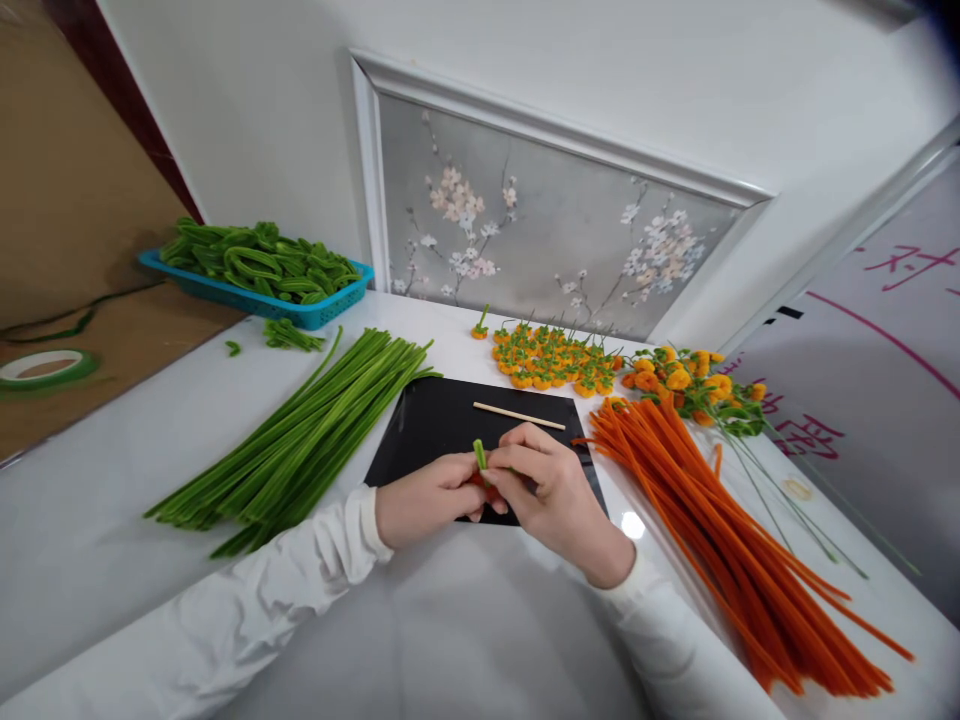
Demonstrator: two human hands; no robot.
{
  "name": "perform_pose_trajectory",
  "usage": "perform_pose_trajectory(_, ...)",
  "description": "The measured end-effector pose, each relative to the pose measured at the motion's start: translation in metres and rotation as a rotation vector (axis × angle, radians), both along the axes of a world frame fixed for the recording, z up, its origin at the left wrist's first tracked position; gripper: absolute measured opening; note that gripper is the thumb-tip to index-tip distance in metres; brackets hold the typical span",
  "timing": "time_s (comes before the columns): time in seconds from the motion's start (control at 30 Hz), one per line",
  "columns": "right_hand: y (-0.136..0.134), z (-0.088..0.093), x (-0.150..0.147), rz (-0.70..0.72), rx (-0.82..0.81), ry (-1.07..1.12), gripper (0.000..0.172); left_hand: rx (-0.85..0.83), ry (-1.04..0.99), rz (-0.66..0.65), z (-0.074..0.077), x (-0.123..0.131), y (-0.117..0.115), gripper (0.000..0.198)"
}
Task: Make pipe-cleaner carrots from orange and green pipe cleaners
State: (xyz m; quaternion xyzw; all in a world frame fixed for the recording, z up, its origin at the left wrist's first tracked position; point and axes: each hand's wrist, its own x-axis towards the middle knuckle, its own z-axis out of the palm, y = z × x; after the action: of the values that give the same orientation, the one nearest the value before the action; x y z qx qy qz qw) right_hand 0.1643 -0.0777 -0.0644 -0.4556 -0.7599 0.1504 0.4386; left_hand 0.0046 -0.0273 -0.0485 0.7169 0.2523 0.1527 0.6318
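Note:
Over the black mat (427, 420), my two hands meet around a small pipe-cleaner flower. Its short green pipe-cleaner piece (480, 453) sticks up, and a bit of orange shows below it between the fingers. My left hand (431, 495) is closed on the orange part, which is mostly hidden. The thumb and fingers of my right hand (555, 490) pinch at the green piece. A thin wooden stick (519, 416) lies on the mat just beyond my hands.
Green pipe cleaners (307, 440) lie left, orange ones (720, 540) right. Finished-looking orange flower heads (551, 358) and stemmed flowers (679, 378) sit at the back. A blue basket (330, 306) holds green loops. Green tape (49, 368) lies far left. A wall panel closes off the back.

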Motion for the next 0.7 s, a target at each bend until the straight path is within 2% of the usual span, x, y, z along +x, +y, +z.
perform_pose_trajectory(0.1, -0.001, -0.002, -0.005, -0.054, 0.072, -0.057, 0.018, -0.013, -0.034, 0.046, 0.000, 0.001, -0.001, 0.001)
perform_pose_trajectory(0.17, -0.001, -0.003, -0.008, -0.095, 0.070, -0.060, 0.016, -0.009, -0.096, 0.110, -0.004, 0.003, -0.001, 0.012)
perform_pose_trajectory(0.23, -0.001, -0.003, -0.010, -0.132, 0.015, -0.016, 0.014, 0.038, -0.164, 0.183, -0.008, 0.004, -0.001, 0.020)
perform_pose_trajectory(0.3, 0.000, -0.004, -0.012, -0.156, -0.069, 0.036, 0.013, 0.111, -0.186, 0.237, -0.013, 0.004, -0.001, 0.020)
perform_pose_trajectory(0.43, 0.000, -0.003, -0.009, -0.132, -0.159, 0.056, 0.009, 0.288, -0.112, 0.295, -0.018, 0.002, -0.001, 0.018)
perform_pose_trajectory(0.53, 0.000, -0.002, -0.004, -0.086, -0.078, -0.003, 0.012, 0.319, -0.063, 0.288, -0.017, 0.000, -0.002, 0.018)
perform_pose_trajectory(0.7, -0.001, -0.003, 0.002, -0.019, 0.076, -0.143, 0.023, 0.243, -0.045, 0.225, -0.011, 0.000, -0.002, 0.019)
